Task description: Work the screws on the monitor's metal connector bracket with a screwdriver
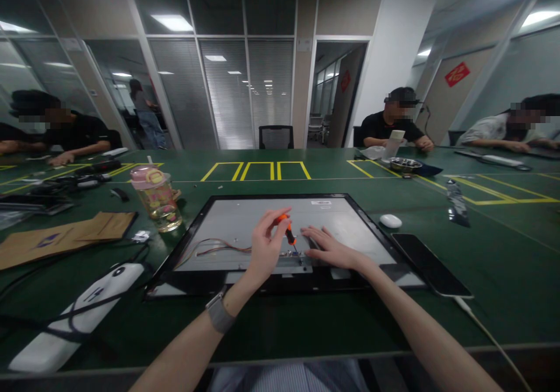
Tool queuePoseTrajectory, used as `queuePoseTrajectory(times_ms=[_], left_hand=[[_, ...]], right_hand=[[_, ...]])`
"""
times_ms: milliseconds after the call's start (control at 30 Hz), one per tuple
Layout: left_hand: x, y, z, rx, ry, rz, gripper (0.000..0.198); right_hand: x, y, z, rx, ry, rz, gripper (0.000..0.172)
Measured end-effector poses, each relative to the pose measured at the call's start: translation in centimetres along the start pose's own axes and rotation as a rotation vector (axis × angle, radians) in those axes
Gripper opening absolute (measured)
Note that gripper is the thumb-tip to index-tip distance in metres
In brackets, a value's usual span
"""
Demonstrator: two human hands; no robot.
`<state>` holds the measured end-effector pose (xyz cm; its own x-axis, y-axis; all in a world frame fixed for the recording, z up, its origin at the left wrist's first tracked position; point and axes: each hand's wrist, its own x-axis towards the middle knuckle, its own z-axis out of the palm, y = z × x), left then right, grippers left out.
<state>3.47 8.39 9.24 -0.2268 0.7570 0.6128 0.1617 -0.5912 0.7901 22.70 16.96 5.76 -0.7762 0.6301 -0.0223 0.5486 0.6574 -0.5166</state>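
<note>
A flat display panel (227,217) with a black frame and a grey metal back lies on the green table in front of me. My left hand (268,241) is closed around the handle of an orange and black screwdriver (290,235). The screwdriver tilts, its tip down at a small circuit board (292,254) near the panel's front edge. Thin coloured wires (219,245) run left from that board. My right hand (330,248) rests flat on the panel just right of the screwdriver, fingers stretched out and holding nothing.
Left of the panel stand a drink bottle (158,202), a cardboard sheet (65,237) and a white power strip (87,313) with black cables. A phone (431,263) on a charging cable and a white earbud case (391,221) lie to the right. Several people sit across the table.
</note>
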Motion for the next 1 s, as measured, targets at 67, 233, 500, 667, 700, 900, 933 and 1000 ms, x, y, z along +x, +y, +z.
queuePoseTrajectory(times_ms=[67, 233, 500, 667, 700, 900, 933, 1000], left_hand=[[0.07, -0.12, 0.01, 0.045, 0.041, 0.031, 0.019], [0.05, -0.03, -0.02, 0.023, 0.021, 0.023, 0.026], [0.08, -0.4, 0.12, 0.026, 0.06, -0.038, 0.024], [0.18, -0.4, 0.01, 0.072, 0.101, -0.014, 0.019], [0.15, -0.29, -0.03, 0.063, 0.086, -0.017, 0.022], [-0.11, 0.18, 0.05, -0.069, 0.035, -0.04, 0.029], [-0.13, 0.14, 0.1, -0.071, 0.036, -0.051, 0.029], [-0.11, -0.03, 0.15, -0.034, 0.049, -0.043, 0.028]], right_hand=[[0.01, 0.01, 0.01, -0.011, -0.003, 0.003, 0.058], [0.1, 0.19, 0.08, -0.016, -0.006, -0.009, 0.06], [0.19, 0.32, 0.25, -0.017, 0.007, -0.006, 0.06], [0.09, 0.3, 0.27, -0.008, 0.016, -0.004, 0.061], [0.08, 0.3, 0.26, -0.007, 0.016, -0.003, 0.061], [0.14, 0.46, 0.24, -0.017, 0.011, -0.012, 0.058], [0.16, 0.5, 0.26, -0.016, 0.011, -0.011, 0.058], [0.19, 0.6, 0.31, -0.015, 0.011, -0.009, 0.058]])
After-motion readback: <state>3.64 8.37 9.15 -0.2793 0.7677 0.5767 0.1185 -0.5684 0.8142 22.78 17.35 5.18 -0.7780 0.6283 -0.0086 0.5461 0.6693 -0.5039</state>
